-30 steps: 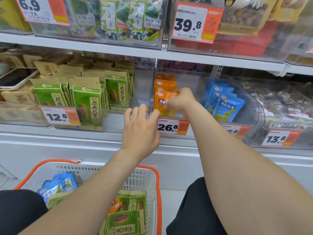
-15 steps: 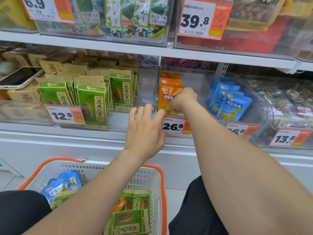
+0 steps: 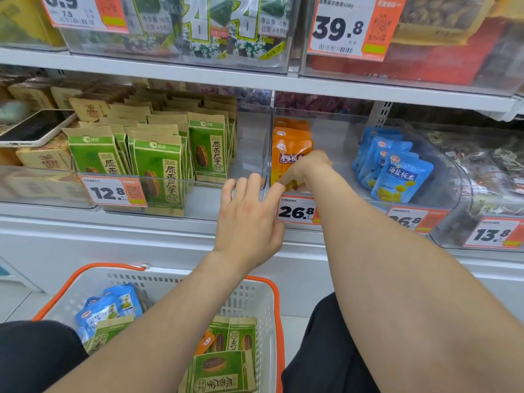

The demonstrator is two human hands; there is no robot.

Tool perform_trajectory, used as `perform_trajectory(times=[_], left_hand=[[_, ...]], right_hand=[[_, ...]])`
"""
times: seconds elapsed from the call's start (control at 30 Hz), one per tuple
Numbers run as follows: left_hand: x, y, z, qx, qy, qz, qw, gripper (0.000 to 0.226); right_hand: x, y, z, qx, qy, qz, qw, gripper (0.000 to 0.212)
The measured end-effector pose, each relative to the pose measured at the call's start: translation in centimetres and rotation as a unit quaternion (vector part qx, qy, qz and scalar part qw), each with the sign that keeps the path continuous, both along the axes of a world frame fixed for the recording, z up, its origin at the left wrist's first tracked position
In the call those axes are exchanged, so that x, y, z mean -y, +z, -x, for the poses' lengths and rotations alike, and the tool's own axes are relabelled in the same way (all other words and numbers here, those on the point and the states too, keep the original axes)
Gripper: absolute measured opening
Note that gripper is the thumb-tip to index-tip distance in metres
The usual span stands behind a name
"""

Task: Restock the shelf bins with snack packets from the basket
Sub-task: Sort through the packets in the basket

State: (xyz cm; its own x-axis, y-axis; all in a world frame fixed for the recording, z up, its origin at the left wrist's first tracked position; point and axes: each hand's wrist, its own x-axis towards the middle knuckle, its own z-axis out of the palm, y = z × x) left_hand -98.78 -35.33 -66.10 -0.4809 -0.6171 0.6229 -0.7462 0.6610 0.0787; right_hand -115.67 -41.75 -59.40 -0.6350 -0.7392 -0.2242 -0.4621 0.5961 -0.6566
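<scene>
Orange packets (image 3: 290,148): three stand in a row, front to back, at the left side of a clear shelf bin (image 3: 334,143); the front one is partly hidden by the right hand.
Blue packets (image 3: 397,171): four visible in a row at the right side of the same bin, well apart from the orange row; bare bin floor lies between the two rows.
Green packets (image 3: 158,171): three rows in the neighbouring left bin (image 3: 249,154), too many to count; open room remains at that bin's right side, next to the clear divider.
Price tags: five readable, 12.8 (image 3: 113,192), 26.8 (image 3: 296,211), a second 26.8 partly covered by the forearm, 13.8 (image 3: 493,233) and 39.8 (image 3: 338,26) on the shelf above.
Right hand (image 3: 304,168): inside the bin, fingers closed on the lower part of the front orange packet.
Left hand (image 3: 249,217): fingers spread and released, fingertips resting on the front rims where the two bins meet.
Basket (image 3: 181,282): white with an orange rim, on the floor below the shelf; holds about three blue packets at left, several green packets, and one orange packet between them.
Phone (image 3: 34,129): one, lying on brown packets at far left.
</scene>
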Motion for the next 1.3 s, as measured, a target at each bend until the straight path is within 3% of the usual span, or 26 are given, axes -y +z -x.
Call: perform_trajectory(times=[0.27,0.47,0.53,0.67,0.73,0.8,0.87,0.97,1.07,1.17,1.3], left_hand=[[0.1,0.0,-0.2,0.005,-0.010,-0.009,1.000,0.044],[-0.1,0.0,-1.0,0.015,-0.041,-0.041,0.998,0.067],[-0.3,-0.2,-1.4,0.017,-0.065,-0.055,0.996,0.076],[-1.2,-0.9,-2.5,-0.066,-0.125,-0.097,0.985,0.077],[-1.8,-1.5,-3.4,-0.084,-0.122,-0.081,0.986,0.066],[-2.2,-2.4,-4.5,-0.066,-0.100,-0.051,0.991,0.053],[-2.3,-3.7,-5.8,-0.038,-0.089,-0.049,0.994,0.044],[-1.9,-5.4,-7.9,0.070,-0.080,-0.133,0.985,0.032],[-1.7,-7.0,-10.3,0.234,-0.047,-0.267,0.934,0.034],[-1.9,-9.1,-12.7,0.331,-0.017,-0.420,0.845,0.035],[-2.4,-12.1,-14.8,0.428,0.007,-0.490,0.760,0.034]], right_hand=[[-0.7,0.7,0.1,-0.094,0.052,-0.099,0.989,0.083],[-2.4,1.2,-0.1,-0.091,0.133,-0.148,0.976,0.050],[-3.4,1.3,0.0,-0.109,0.111,-0.111,0.982,0.041],[-5.7,1.6,-0.9,-0.155,0.085,0.063,0.982,0.009],[-6.8,2.2,-2.1,-0.187,0.112,0.103,0.970,0.014],[-8.4,3.1,-3.9,-0.223,0.137,0.139,0.955,0.010],[-10.0,3.6,-6.0,-0.240,0.165,0.155,0.944,0.020],[-11.9,2.8,-9.7,-0.249,0.254,0.123,0.927,0.006],[-13.1,0.9,-12.7,-0.242,0.338,0.034,0.909,0.005],[-14.0,-1.0,-14.8,-0.279,0.402,-0.050,0.871,0.015],[-14.5,-3.6,-17.2,-0.322,0.480,-0.168,0.798,0.016]])
